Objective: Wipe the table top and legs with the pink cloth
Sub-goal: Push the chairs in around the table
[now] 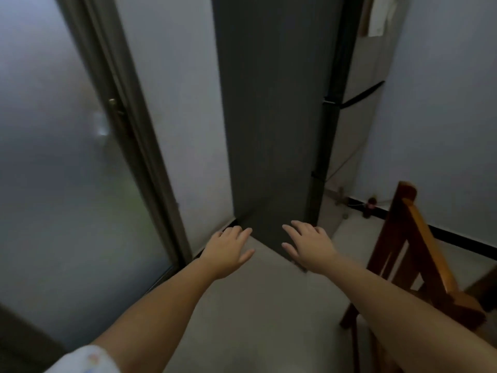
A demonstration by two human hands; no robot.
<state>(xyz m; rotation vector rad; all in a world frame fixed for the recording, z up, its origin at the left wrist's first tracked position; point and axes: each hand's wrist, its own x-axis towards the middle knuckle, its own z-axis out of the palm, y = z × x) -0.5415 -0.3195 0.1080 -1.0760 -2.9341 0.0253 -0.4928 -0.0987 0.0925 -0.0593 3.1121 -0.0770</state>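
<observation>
The scene was dimly lit, with a cool grey-blue cast laid over everything. What light there was came through the frosted glass door (53, 157) on the left, where a small bright patch of glare was seen beside the frame. The dark panel (274, 117) in the middle was left almost without detail. Soft shadows were cast low along the floor (255, 305), with no hard edges anywhere. The whole picture was rendered soft and slightly smeared, and the left hand (228, 251) and right hand (309, 246) were blurred at the fingertips. Straight lines were bent outward towards the edges by the wide-angle lens, most clearly at the door frame and the wooden railing (419, 251).
</observation>
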